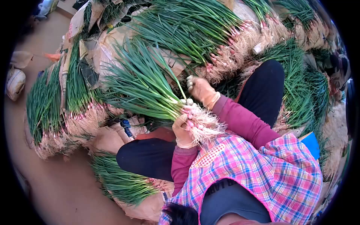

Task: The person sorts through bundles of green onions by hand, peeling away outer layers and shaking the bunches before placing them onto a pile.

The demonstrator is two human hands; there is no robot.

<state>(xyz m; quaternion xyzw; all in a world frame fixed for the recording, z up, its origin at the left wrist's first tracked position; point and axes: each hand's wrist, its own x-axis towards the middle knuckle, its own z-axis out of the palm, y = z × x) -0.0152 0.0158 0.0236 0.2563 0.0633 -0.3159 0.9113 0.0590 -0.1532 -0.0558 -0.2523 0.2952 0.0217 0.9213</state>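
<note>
My left hand [183,132], in a pale glove, is wrapped round a thick bunch of spring onions [152,90] at its pinkish bulbs. The green leaves fan out to the upper left, and the whitish roots [205,123] hang over toward my lap. One stalk [174,77] stands apart from the bunch, its lower end by my left fingertips. Just above the bulbs, my gloved right hand [202,90] has its fingers curled in, their tips soiled. Whatever is inside those fingers, if anything, is hidden.
Bundles of spring onions lie around me: a long row [195,30] ahead, more on the left [45,105], a heap [296,82] on the right and a pile [120,178] by my left knee. Brown paper sheets [107,140] lie among them. A blue object [310,145] sits beside my right hip.
</note>
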